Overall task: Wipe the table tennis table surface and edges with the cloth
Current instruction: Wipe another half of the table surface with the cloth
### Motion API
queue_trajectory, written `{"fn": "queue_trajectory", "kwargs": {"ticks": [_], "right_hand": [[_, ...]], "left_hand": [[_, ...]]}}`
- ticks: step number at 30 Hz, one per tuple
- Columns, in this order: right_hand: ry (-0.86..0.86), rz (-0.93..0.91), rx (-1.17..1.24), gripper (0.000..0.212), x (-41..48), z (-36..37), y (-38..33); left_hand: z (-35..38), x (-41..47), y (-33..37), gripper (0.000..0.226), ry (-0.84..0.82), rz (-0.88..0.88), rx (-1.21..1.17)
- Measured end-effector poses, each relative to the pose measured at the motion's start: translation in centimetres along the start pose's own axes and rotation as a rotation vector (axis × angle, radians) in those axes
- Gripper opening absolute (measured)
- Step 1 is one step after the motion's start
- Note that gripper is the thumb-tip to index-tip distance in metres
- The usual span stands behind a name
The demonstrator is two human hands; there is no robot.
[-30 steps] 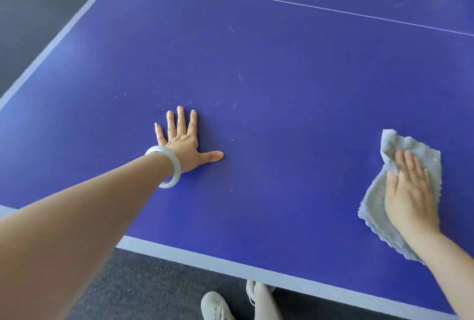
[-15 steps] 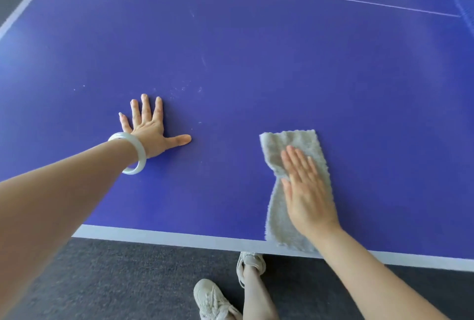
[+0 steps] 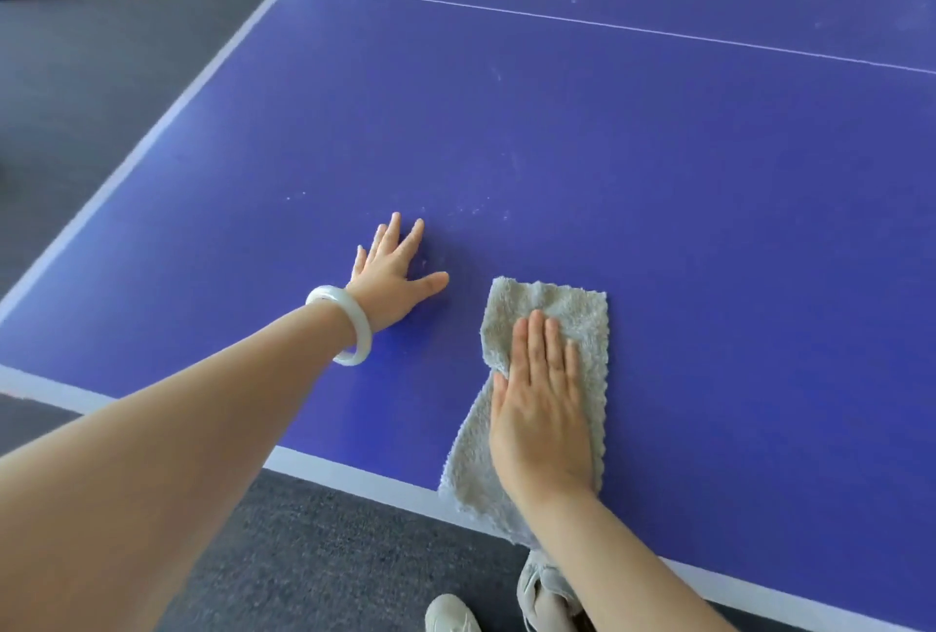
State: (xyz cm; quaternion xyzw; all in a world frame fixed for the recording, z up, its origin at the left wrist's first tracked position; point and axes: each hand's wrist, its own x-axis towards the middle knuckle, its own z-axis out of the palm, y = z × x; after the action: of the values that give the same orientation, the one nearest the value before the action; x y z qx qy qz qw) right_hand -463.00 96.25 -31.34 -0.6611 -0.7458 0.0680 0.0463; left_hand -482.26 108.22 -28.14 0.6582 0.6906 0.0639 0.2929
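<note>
While the left hand (image 3: 392, 271) rests flat on the blue table (image 3: 658, 185) with fingers spread, holding nothing (a pale bangle (image 3: 344, 327) circles its wrist), the right hand (image 3: 542, 408) presses straight fingers onto the grey cloth (image 3: 552, 307). The cloth lies at the table's near edge, its lower end hanging over the white border. Pale specks dot the surface beyond the left hand.

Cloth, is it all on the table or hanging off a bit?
Hanging off a bit. The cloth lies flat under the right hand, and its near end droops past the white edge of the table.
</note>
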Motion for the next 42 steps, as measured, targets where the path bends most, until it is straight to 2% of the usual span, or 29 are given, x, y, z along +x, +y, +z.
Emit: {"fn": "queue_trajectory", "kwargs": {"ticks": [2, 4, 8, 10, 14, 15, 17, 18, 21, 23, 24, 25, 28, 30, 31, 34, 37, 40, 42], "right_hand": [[-0.051, -0.122, -0.032, 0.06, 1.5, -0.1, 2.2], [-0.071, -0.136, -0.049, 0.057, 4.4, -0.6, 4.9], [-0.062, 0.207, -0.047, 0.058, 9.1, -1.8, 5.2], [-0.039, 0.221, -0.007, 0.059, 8.1, -1.2, 0.7], [-0.036, -0.234, 0.038, 0.061, 1.8, 1.2, -7.8], [-0.059, -0.323, 0.045, 0.062, 1.6, 0.9, -7.5], [-0.058, -0.378, -0.006, 0.062, 3.6, 0.4, -4.4], [-0.046, -0.334, -0.037, 0.062, 5.4, 0.2, -2.2], [-0.072, 0.052, -0.071, 0.059, 10.7, -0.9, 1.5], [-0.041, 0.212, -0.058, 0.061, 11.2, -0.9, -1.6], [-0.044, 0.206, -0.037, 0.062, 10.3, -0.4, -4.6], [-0.045, 0.144, -0.017, 0.062, 8.7, 0.4, -7.6], [-0.05, -0.224, 0.041, 0.063, 2.9, 1.7, -14.0], [-0.077, -0.405, 0.055, 0.062, 2.6, 1.0, -12.7], [-0.073, -0.42, 0.058, 0.061, 3.4, 0.6, -10.6], [-0.026, -0.217, -0.008, 0.068, 8.0, -0.3, -2.6], [-0.045, 0.062, -0.038, 0.062, 13.6, -1.4, 2.2], [-0.029, 0.244, -0.002, 0.062, 16.2, -1.3, -1.8], [-0.038, 0.128, 0.022, 0.063, 15.0, -0.1, -7.2]], "left_hand": [[-1.4, -1.0, -2.4, 0.082, 0.055, 0.052, 0.194], [-2.8, -2.1, -5.3, 0.087, 0.089, -0.012, 0.322], [-4.2, -3.3, -9.8, 0.084, 0.038, -0.289, 0.187], [-3.5, -3.3, -10.5, 0.077, 0.013, -0.302, 0.165], [-3.5, -2.8, -10.9, 0.07, -0.001, -0.297, 0.153], [-3.7, -2.8, -11.1, 0.071, -0.018, -0.297, 0.147], [-3.9, -2.9, -11.3, 0.078, -0.05, -0.296, 0.146], [-3.9, -2.8, -11.4, 0.08, -0.058, -0.295, 0.15], [-3.4, -2.5, -11.6, 0.082, -0.065, -0.298, 0.173], [-3.5, -2.4, -11.7, 0.083, -0.07, -0.299, 0.169], [-3.5, -2.4, -11.7, 0.083, -0.072, -0.299, 0.172], [-3.5, -2.4, -11.7, 0.083, -0.075, -0.299, 0.177], [-3.5, -2.5, -11.4, 0.083, -0.088, -0.3, 0.173], [-3.5, -2.5, -11.4, 0.083, -0.081, -0.296, 0.164], [-3.5, -2.5, -11.4, 0.083, -0.078, -0.294, 0.156], [-3.4, -2.5, -11.7, 0.084, -0.068, -0.285, 0.137], [-3.3, -2.5, -11.7, 0.084, -0.059, -0.278, 0.132], [-3.3, -2.5, -11.6, 0.084, -0.057, -0.273, 0.132], [-3.3, -2.6, -11.4, 0.083, -0.053, -0.279, 0.137]]}}
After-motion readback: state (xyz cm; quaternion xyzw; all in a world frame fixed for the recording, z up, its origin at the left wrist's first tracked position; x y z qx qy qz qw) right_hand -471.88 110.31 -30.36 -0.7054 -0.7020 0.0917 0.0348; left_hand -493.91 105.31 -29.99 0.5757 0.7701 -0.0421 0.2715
